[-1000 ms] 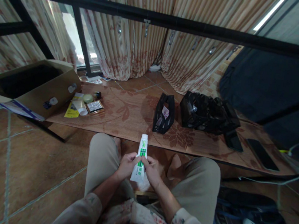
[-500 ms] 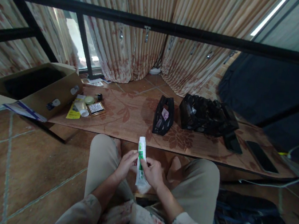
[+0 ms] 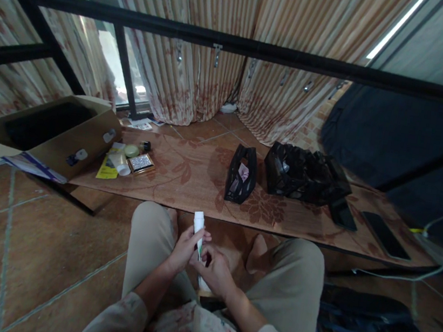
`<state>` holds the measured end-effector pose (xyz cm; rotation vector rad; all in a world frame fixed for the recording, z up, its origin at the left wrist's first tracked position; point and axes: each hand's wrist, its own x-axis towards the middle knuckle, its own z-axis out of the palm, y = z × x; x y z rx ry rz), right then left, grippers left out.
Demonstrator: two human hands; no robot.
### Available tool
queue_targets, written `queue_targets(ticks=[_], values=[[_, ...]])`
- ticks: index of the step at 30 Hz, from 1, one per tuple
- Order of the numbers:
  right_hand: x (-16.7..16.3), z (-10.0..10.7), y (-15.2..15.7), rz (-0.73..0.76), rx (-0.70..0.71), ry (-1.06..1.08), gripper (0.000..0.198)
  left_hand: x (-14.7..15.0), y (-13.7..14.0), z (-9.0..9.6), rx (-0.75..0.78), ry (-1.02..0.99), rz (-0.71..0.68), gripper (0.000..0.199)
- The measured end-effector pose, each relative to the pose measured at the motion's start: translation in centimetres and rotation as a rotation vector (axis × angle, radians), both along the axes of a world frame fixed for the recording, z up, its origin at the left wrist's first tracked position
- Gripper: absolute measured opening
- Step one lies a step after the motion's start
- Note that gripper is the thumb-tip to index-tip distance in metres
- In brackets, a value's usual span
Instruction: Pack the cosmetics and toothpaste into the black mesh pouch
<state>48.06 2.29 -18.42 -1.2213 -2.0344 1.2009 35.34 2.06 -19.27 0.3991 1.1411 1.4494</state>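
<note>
Both hands grip a white tube (image 3: 198,225) over the lap. The left hand (image 3: 184,247) wraps its upper part. The right hand (image 3: 212,265) clasps it lower down.

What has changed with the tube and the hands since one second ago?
The white tube has sunk lower and tilted left; both hands now wrap around it, so its green print is mostly covered. The left hand and right hand keep hold. The black basket stayed put.

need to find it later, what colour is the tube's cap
White, seen in the head view: the cap.
</note>
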Motion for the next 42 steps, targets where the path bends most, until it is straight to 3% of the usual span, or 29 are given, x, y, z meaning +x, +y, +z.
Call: queue_targets(ticks=[7, 12, 18, 38, 42], values=[[1.1, -1.8, -0.8, 0.032, -0.316, 0.216, 0.034, -0.5, 0.1, 0.6, 0.059, -0.184, 0.027, 0.039], [0.8, -2.2, -0.6, 0.001, -0.373, 0.37, 0.04, -0.7, -0.1, 0.9, 0.059, -0.199, -0.016, 0.04], [0.8, -1.6, -0.3, -0.07, -0.415, 0.547, 0.038, -0.7, -0.5, 1.1, 0.017, -0.184, -0.162, 0.054], [1.0, -1.4, -0.2, -0.05, -0.432, 0.487, 0.039, -0.4, -0.6, 1.1, 0.016, -0.083, -0.091, 0.053], [0.7, -1.2, -0.5, 0.011, -0.622, 0.439, 0.041, -0.6, -0.3, 1.0, 0.028, -0.151, -0.078, 0.04]])
